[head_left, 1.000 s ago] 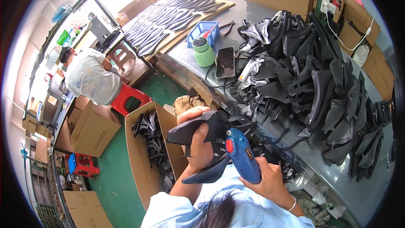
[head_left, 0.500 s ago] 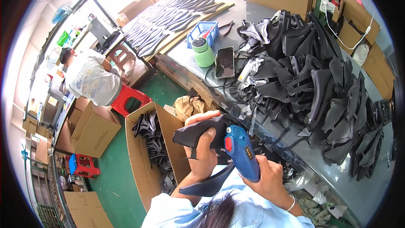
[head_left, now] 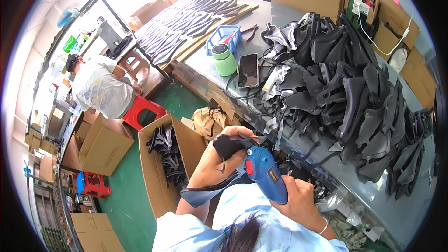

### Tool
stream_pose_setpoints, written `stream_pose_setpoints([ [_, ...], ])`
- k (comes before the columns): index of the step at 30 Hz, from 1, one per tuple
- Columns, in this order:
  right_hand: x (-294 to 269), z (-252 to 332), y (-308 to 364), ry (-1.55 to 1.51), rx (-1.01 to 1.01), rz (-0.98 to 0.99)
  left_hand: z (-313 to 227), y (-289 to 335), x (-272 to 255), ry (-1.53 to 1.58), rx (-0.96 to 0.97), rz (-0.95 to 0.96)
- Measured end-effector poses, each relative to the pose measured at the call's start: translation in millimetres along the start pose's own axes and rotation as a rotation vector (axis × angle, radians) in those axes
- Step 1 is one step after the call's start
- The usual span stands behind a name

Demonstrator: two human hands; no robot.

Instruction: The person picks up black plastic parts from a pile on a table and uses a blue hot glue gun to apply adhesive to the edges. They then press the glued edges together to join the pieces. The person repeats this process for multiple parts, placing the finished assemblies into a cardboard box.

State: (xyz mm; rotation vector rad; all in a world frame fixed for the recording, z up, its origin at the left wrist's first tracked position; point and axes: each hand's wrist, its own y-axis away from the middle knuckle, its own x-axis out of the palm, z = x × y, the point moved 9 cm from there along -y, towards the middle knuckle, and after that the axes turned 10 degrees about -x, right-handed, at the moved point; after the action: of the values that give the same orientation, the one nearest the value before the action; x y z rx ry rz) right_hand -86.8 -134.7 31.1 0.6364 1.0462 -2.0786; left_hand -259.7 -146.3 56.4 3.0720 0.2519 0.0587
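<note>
My left hand (head_left: 210,167) is closed around a black moulded piece (head_left: 226,146), thin and bent. A long dark flap (head_left: 198,197) hangs below that hand, over my forearm, and seems part of the same piece. My right hand (head_left: 298,199) grips the lower end of a blue handheld power tool (head_left: 269,177) with a red button on its side. The tool's head is up against the black piece, close to my left fingers. Its working tip is hidden, so I cannot tell whether it touches the piece.
A heap of black moulded pieces (head_left: 350,93) covers the right of the metal table (head_left: 373,214). Near its left edge stand a green bottle (head_left: 225,61), a phone (head_left: 248,71) and a blue basket (head_left: 210,42). An open carton (head_left: 151,191) holds more pieces. Another person (head_left: 100,84) sits at left.
My left hand has turned the black piece, bringing it closer to the tool's head; its flap has swung left. The blue tool has shifted only slightly.
</note>
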Motion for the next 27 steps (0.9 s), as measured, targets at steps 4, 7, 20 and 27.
stream_pose_setpoints([
  [4,-0.3,4.9,-2.9,-0.026,-0.038,-0.011,3.3,-0.1,4.0,-0.080,-0.010,0.022],
  [7,-2.1,10.7,-6.6,0.004,-0.064,-0.007,7.6,-1.5,2.7,-0.252,0.031,0.004],
  [20,-22.0,-23.4,-20.5,-0.329,0.151,-0.287,66.6,9.4,68.0,-0.451,-0.218,0.628],
  [27,-42.2,-72.2,-9.8,-0.649,0.433,-0.560,104.0,15.7,72.1,0.694,-0.332,0.518],
])
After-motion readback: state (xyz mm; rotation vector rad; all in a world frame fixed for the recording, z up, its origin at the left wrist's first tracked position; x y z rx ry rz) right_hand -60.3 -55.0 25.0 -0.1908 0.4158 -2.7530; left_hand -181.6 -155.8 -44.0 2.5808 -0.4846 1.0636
